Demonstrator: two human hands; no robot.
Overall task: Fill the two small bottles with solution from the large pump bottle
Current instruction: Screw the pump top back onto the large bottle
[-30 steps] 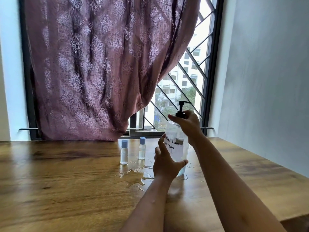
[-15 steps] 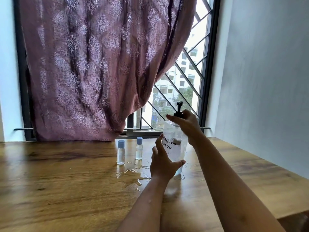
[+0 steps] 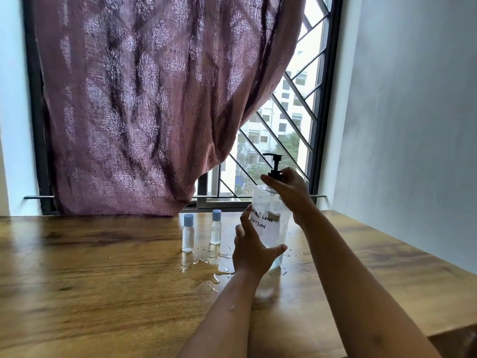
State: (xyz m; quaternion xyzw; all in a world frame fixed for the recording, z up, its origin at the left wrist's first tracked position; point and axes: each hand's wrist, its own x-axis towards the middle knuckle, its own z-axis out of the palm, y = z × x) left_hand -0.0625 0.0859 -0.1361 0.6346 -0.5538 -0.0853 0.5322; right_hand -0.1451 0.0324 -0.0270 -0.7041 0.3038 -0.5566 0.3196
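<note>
Left hand wraps thumb and curved fingers round the body of the large pump bottle, right hand pinches the black collar under its pump head, and just left of that bottle stand the nearer small bottle and farther small bottle, capped, upright, with a puddle at its near left.

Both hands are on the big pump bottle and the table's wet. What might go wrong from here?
1. A puddle of clear liquid on the wooden table lies beside the large clear pump bottle; it may slide in the left hand's grip.
2. The right hand holds the black pump collar; if that loosens, more solution could spill.
3. The two small clear blue-capped bottles stand close by and could be knocked over.
</note>
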